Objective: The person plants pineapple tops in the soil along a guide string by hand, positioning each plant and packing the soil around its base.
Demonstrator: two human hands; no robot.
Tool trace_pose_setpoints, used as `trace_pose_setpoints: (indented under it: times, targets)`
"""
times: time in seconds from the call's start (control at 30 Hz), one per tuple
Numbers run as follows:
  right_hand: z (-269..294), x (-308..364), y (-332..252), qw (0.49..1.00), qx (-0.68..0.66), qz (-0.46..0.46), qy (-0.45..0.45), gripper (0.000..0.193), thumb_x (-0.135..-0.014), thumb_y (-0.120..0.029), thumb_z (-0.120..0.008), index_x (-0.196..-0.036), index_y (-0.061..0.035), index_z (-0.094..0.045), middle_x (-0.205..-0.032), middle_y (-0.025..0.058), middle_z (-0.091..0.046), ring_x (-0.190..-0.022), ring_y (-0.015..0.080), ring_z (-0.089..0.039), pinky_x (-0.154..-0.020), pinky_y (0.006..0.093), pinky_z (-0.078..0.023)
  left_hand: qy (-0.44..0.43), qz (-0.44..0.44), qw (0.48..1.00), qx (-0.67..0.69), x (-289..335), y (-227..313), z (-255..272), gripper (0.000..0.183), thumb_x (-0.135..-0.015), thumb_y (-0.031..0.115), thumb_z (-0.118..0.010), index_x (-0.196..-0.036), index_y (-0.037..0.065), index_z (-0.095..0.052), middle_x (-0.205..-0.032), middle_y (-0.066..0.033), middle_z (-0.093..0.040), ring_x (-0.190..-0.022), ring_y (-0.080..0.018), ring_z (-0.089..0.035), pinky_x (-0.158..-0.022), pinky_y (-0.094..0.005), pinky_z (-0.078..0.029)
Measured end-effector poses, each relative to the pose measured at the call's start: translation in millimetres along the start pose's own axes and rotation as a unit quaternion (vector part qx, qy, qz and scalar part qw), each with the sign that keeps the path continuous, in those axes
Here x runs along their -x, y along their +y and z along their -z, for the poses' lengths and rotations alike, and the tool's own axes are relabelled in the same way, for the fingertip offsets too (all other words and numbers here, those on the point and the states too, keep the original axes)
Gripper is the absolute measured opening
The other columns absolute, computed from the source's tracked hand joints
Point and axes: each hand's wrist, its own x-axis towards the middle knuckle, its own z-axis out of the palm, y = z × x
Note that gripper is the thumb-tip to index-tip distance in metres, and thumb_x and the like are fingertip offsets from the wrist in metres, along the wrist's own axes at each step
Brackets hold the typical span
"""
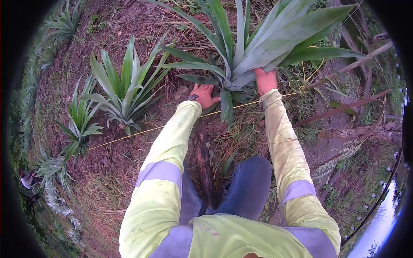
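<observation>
The outstretched left hand [204,95] is spread on soil [219,133], while plant leaves [275,47] are gripped by the right hand [266,81].

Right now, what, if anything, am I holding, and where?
Your right hand grips the large plant by its leaves, low down; your left hand holds nothing visible.

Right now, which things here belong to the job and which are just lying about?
Job: large spiky plant, held by the right hand, left hand beside it; yellow string, probably.

Lying about: dark stick near the middle; reddish branch at right.
</observation>
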Motion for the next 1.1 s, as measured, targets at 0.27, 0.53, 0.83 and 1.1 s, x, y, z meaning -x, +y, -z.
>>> trace_pose_setpoints:
  times: [0.27,0.53,0.83,1.1]
  targets:
    - [2,-5,10,0.967,0.231,-0.098,-0.031,0.049,-0.079,-0.034,-0.067,-0.099,0.0103,-0.063,-0.100,0.0332,-0.064,-0.100,0.0471,-0.062,-0.088,0.0481,-0.050,0.178,-0.008,0.858,0.482,18,100,103,0.111,-0.061,0.029,-0.093,-0.145,-0.001,-0.028,-0.138,-0.0218,-0.048,-0.130,-0.0324,-0.046,-0.113,-0.0421,-0.033]
    - [-24,-5,-6,0.949,0.289,-0.014,-0.126,0.039,-0.079,-0.026,-0.069,-0.101,0.0059,-0.064,-0.101,0.0289,-0.066,-0.097,0.0434,-0.064,-0.086,0.0476,-0.052,0.363,-0.052,0.828,0.425,-72,122,195,0.115,-0.056,0.027,-0.095,-0.141,-0.006,-0.024,-0.128,-0.0211,-0.053,-0.111,-0.0277,-0.058,-0.096,-0.0371,-0.048]
    - [72,115,-82,0.895,0.210,0.019,-0.393,0.026,-0.082,-0.019,-0.067,-0.103,-0.0028,-0.064,-0.094,0.0156,-0.069,-0.090,0.0347,-0.066,-0.081,0.0439,-0.052,0.395,-0.012,0.796,0.459,-57,95,197,0.037,-0.071,0.005,-0.080,-0.102,-0.004,-0.062,-0.099,-0.0101,-0.068,-0.088,-0.0182,-0.065,-0.082,-0.0328,-0.051]
    - [2,174,117,0.789,0.291,0.327,-0.432,0.024,-0.078,-0.027,-0.068,-0.098,-0.0147,-0.064,-0.131,0.0098,-0.054,-0.124,0.0336,-0.047,-0.099,0.0620,-0.038,0.374,-0.012,0.809,0.454,-54,101,188,0.038,-0.076,0.006,-0.078,-0.108,-0.006,-0.061,-0.105,-0.0111,-0.066,-0.091,-0.0205,-0.063,-0.086,-0.0340,-0.050]
